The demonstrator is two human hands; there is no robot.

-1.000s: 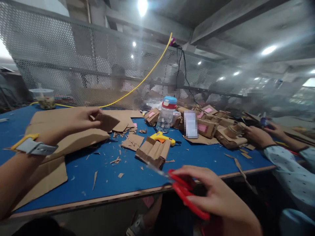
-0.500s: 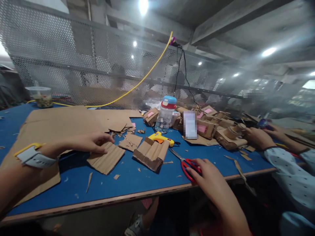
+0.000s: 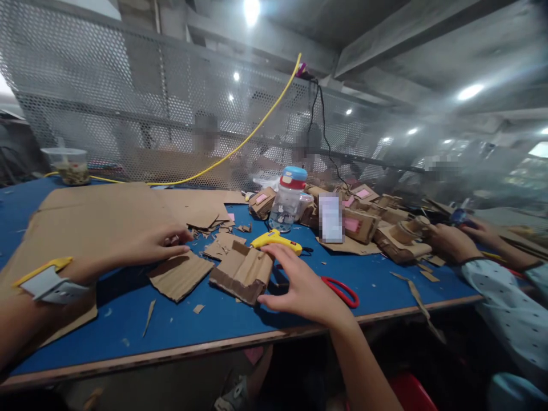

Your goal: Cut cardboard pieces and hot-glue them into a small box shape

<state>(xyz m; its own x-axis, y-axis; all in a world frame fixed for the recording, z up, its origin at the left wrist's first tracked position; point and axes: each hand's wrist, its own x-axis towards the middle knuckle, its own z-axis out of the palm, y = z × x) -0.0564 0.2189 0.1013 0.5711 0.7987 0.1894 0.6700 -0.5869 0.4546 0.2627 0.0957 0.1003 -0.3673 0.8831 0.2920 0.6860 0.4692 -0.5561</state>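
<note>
Head view showed a scrap-strewn blue tabletop (image 3: 205, 324) below a perforated metal screen (image 3: 107, 80). Right hand (image 3: 299, 285) had thumb and fingers around a boxy folded-cardboard tray (image 3: 243, 269) there, couldn't tell if gripping; left hand (image 3: 149, 246) sat half-open by a ribbed cardboard square (image 3: 180, 275).

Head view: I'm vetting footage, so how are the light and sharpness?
In the head view, ceiling lights glare; the mesh looks hazy toward the right; a shadow darkens the table below the left hand; pixelation coarsens the pale panel.
</note>
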